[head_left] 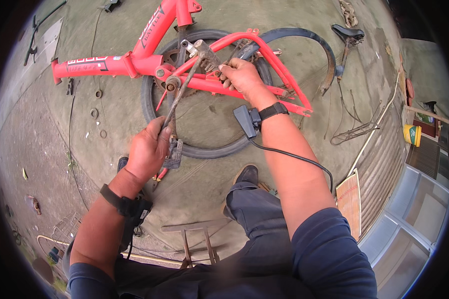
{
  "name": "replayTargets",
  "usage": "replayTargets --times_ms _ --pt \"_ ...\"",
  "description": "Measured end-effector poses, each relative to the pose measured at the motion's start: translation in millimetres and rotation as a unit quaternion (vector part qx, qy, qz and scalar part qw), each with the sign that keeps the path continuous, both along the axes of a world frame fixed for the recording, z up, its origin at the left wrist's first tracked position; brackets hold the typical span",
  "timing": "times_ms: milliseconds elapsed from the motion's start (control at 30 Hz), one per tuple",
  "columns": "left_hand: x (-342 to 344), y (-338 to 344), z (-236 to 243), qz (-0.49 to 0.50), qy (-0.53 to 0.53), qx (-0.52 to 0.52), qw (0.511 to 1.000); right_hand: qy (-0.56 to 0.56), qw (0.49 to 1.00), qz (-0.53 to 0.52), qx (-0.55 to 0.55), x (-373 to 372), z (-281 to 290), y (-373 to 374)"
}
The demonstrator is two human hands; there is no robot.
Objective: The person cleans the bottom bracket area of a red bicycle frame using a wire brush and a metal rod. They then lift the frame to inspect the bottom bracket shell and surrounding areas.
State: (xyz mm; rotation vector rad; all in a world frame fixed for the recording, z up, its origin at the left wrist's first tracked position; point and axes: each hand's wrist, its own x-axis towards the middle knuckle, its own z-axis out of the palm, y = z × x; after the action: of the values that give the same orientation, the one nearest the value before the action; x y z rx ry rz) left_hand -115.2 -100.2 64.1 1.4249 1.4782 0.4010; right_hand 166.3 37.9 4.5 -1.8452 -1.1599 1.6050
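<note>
"What did you have?"
"On my feed, my left fingers (157,123) gripped the handle of a hammer-like tool (203,52); my right fingers (227,72) were closed on its head."
"And beneath?"
"The red bicycle frame (147,66) lay over a wheel (209,153) on the floor (127,109)."

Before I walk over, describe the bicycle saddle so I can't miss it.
Start at the red bicycle frame across the top of the view. Go right, past the curved dark strip, to the black saddle. It is a broad, tapering seat on a narrow post, unlike the thin, arching strip beside it.
</note>
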Motion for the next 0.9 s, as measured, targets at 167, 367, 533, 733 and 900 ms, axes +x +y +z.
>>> replayTargets --times_ms 167,367,533,733,900 --pt "47 17 29 0.150 -0.275 -0.144 0.939 -0.004 1.000 -0.002 0.010 -5 -9 -8" --pt "69 25 38 0.127 -0.242 -0.163 0.948 -0.016 1.000 0.000 0.025 -6 -11 -10" --pt "71 28 39 0.137 -0.221 -0.157 0.953 -0.026 1.000 0.002 0.014 -7 -10 -9" --pt "66 31 43 0.140 -0.203 -0.154 0.957 -0.008 1.000 -0.025 0.002 -10 -9 -7" --pt "64 28 42 0.140 -0.209 -0.147 0.957 -0.029 0.999 -0.026 0.010 -13 -7 -8"
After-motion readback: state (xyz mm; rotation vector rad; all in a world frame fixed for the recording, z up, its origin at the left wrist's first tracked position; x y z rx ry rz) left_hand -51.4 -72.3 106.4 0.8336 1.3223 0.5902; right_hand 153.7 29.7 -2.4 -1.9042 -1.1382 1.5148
